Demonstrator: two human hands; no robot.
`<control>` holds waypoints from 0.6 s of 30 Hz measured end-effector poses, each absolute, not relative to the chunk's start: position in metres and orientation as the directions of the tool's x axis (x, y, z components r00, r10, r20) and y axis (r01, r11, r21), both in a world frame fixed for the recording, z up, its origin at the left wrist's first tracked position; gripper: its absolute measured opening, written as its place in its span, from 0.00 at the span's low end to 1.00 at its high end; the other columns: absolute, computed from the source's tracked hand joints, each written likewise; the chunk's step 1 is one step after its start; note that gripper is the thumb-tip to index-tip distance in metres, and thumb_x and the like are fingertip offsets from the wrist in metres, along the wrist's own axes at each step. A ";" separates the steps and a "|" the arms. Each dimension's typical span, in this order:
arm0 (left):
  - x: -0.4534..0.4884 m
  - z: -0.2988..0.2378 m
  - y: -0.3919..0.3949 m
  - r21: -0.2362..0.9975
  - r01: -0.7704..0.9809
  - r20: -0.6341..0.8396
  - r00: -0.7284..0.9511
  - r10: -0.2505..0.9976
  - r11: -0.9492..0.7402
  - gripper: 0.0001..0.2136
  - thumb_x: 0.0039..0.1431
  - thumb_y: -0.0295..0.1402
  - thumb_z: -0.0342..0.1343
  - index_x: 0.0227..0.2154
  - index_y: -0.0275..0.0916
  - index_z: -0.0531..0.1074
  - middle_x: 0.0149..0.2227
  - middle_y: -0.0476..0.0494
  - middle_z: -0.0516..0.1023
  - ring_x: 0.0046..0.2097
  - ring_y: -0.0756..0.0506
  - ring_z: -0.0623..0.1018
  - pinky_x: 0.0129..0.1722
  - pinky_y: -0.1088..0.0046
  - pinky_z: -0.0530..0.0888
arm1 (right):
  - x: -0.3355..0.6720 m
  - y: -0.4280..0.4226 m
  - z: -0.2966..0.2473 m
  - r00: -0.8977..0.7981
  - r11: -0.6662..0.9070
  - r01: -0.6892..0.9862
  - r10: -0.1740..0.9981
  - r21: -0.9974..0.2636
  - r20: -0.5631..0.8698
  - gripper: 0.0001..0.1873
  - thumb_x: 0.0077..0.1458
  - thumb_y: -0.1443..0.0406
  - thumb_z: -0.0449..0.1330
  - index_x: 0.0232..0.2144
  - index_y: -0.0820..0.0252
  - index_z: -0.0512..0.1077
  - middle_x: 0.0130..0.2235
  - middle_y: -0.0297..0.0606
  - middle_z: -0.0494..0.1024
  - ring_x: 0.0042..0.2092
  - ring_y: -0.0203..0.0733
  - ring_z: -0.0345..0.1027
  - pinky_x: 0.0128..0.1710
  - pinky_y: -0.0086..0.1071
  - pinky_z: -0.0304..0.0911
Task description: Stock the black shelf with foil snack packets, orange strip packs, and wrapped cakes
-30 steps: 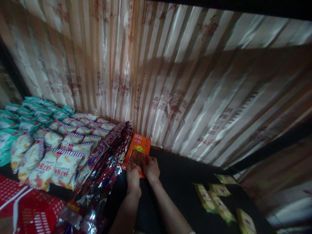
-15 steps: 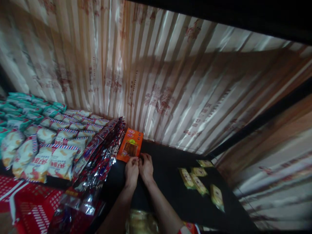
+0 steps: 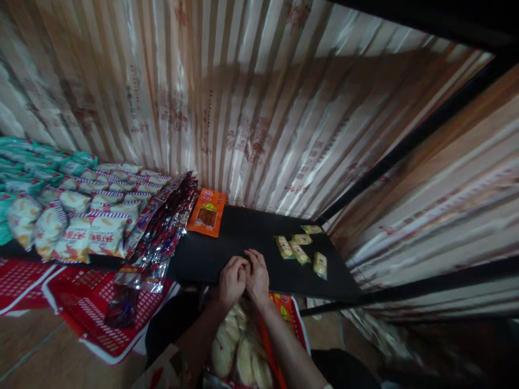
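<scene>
From where I stand, the matte black shelf board runs across in front of pleated, shiny pale sheeting printed with reddish-brown motifs and lettering, a broad shadow lying over its folds. Slanting black metal bars frame the right-hand side. The person's left hand and right hand meet close to the board's front edge, side by side, fingers curled inward; I cannot tell whether anything is pinched beneath them. Beyond them, the flat orange packet with a dark brown picture lies toward the back of the board, just beside a leaning row of shiny dark red and silver foil packets. Further left come plump white bags with striped top edges, then teal-green bags crowding the far end. On the right, five small pale yellow wrapped packets lie loosely scattered, well apart from the orange one. Below the board, a red plastic basket with a white rim sits over brown floor tiles, and under the forearms is a clear bag of pale, rounded oblong pieces.
</scene>
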State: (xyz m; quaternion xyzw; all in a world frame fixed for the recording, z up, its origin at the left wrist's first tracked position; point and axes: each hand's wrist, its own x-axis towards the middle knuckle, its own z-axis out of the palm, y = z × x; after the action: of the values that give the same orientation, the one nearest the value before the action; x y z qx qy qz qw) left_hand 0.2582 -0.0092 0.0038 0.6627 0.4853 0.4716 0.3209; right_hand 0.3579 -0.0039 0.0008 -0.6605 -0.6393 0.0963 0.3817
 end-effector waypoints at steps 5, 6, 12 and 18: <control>0.278 -0.014 -0.063 0.829 0.346 0.364 0.265 0.893 -0.440 0.16 0.52 0.22 0.40 0.39 0.40 0.70 0.40 0.43 0.74 0.42 0.48 0.73 0.44 0.70 0.71 | 0.398 -0.057 -0.018 0.237 0.060 0.794 0.885 -0.605 0.400 0.20 0.54 0.66 0.44 0.44 0.62 0.70 0.46 0.46 0.70 0.49 0.42 0.64 0.51 0.39 0.61; 0.282 -0.017 -0.073 0.807 0.355 0.368 0.321 0.873 -0.471 0.17 0.52 0.23 0.41 0.40 0.39 0.69 0.41 0.42 0.74 0.43 0.48 0.73 0.45 0.69 0.72 | 0.406 -0.067 -0.024 0.275 0.025 0.799 0.873 -0.601 0.402 0.19 0.54 0.65 0.45 0.43 0.62 0.70 0.46 0.46 0.71 0.49 0.43 0.64 0.51 0.40 0.61; 0.295 -0.037 -0.117 0.624 0.454 0.427 0.484 0.764 -0.636 0.17 0.52 0.26 0.44 0.44 0.35 0.70 0.50 0.38 0.71 0.57 0.41 0.64 0.55 0.55 0.66 | 0.445 -0.119 -0.049 0.373 -0.180 0.842 0.875 -0.509 0.308 0.24 0.54 0.62 0.44 0.47 0.69 0.68 0.50 0.52 0.70 0.54 0.48 0.60 0.55 0.43 0.56; 0.298 -0.056 -0.127 0.520 0.618 0.385 0.447 0.807 -0.590 0.16 0.53 0.26 0.42 0.40 0.35 0.72 0.53 0.37 0.69 0.63 0.38 0.55 0.55 0.54 0.66 | 0.454 -0.143 -0.059 0.394 -0.364 0.817 0.919 -0.447 -0.029 0.28 0.54 0.58 0.46 0.52 0.70 0.65 0.52 0.52 0.70 0.55 0.48 0.62 0.55 0.40 0.56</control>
State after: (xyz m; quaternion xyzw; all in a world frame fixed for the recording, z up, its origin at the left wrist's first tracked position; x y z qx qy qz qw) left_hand 0.2982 -0.1275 -0.0559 0.8366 0.4258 0.3085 0.1538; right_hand 0.4538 -0.1434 -0.0587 -0.8143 -0.5329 0.1383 0.1841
